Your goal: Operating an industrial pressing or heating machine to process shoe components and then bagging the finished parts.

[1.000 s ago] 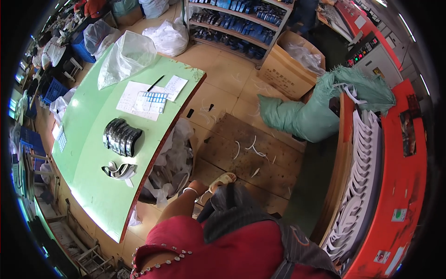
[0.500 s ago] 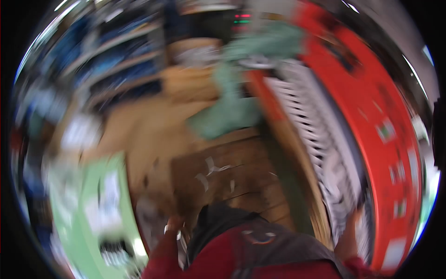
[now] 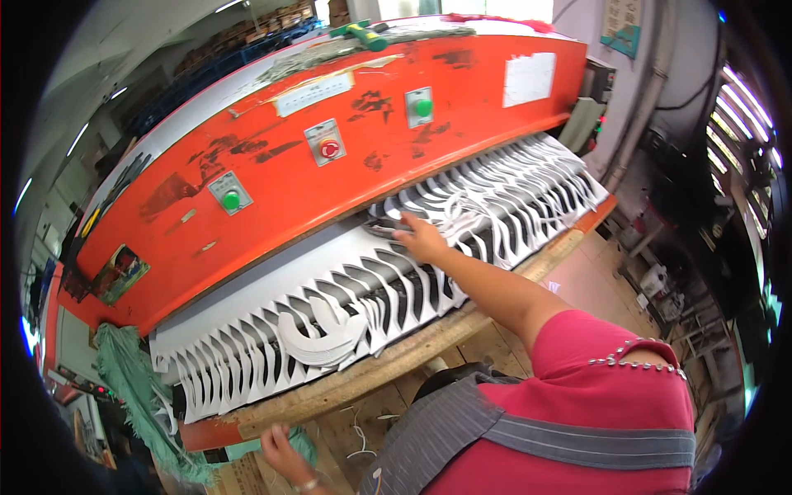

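My right hand (image 3: 423, 241) reaches over the slotted white sheet (image 3: 247, 351) on the bed of the red press. Its thumb and fingers are closed on the edge of a dark, curved cutting die (image 3: 379, 223) lying on the sheet; part of the die is hidden. Right beside that hand sits a loose heap of curved white cut pieces (image 3: 462, 216). A neat stack of U-shaped white pieces (image 3: 323, 340) rests on the sheet farther left. Below the wooden front edge hangs my left hand (image 3: 285, 455), fingers loosely apart with nothing in them.
The red press beam (image 3: 272, 177) spans the work, with a red stop button (image 3: 329, 148) and two green buttons. A wooden rail (image 3: 363, 388) edges the bed. Green cloth (image 3: 136, 396) hangs at the left end. A green-handled tool (image 3: 363, 35) lies on top.
My view has swung round from the floor and shelves to face the press. My right arm now stretches across the bed to the cutting die; my left hand hangs near the front rail.
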The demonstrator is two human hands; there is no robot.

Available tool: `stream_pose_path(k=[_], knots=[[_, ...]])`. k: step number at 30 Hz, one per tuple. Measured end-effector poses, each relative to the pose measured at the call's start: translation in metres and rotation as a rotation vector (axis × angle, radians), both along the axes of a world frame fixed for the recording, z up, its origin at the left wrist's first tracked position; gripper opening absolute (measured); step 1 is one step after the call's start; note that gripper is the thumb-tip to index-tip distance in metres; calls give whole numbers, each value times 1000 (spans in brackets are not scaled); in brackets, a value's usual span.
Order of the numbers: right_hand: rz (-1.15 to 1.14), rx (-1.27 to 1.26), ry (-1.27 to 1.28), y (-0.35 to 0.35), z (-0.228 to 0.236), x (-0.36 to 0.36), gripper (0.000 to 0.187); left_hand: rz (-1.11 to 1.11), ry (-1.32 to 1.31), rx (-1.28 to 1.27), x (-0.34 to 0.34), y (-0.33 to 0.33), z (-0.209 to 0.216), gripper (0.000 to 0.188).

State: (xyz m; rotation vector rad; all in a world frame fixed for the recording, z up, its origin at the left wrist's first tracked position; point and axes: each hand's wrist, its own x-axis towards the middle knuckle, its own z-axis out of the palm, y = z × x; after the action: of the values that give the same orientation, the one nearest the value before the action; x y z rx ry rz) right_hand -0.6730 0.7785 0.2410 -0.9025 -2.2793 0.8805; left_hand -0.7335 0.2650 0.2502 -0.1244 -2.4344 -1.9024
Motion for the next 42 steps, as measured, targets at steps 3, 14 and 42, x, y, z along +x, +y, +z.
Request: stream_pose_path(k=[3, 14, 42], knots=[[6, 114, 319, 24, 23, -3, 50, -223, 97, -55, -45, 96, 64, 16], [-377, 873, 730, 141, 166, -71, 54, -361, 429, -27, -178, 296, 134, 20], [499, 245, 308, -46, 120, -42, 25, -816, 282, -665, 23, 230, 87, 14]])
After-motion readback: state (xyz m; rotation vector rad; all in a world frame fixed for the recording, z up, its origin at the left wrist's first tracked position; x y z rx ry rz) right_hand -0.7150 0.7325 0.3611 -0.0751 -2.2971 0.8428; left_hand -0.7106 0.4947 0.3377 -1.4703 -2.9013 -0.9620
